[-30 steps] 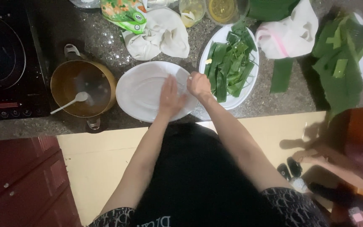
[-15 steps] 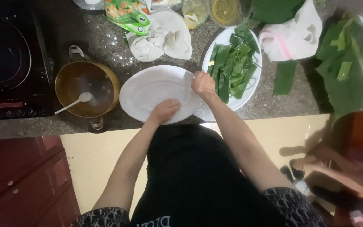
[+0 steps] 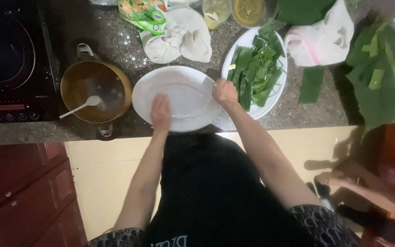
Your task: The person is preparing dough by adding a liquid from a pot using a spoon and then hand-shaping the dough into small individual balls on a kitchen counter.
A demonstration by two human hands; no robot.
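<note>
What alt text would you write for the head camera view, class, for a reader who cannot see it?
A person's left hand rests flat on an empty white oval plate while the right hand grips its rim. A pot with a spoon sits left, a plate of green leaves right.

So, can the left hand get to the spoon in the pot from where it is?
Probably yes. The left hand rests on the white plate, the pot stands right beside it, uncovered, and the white spoon handle sticks out with nothing between.
</note>
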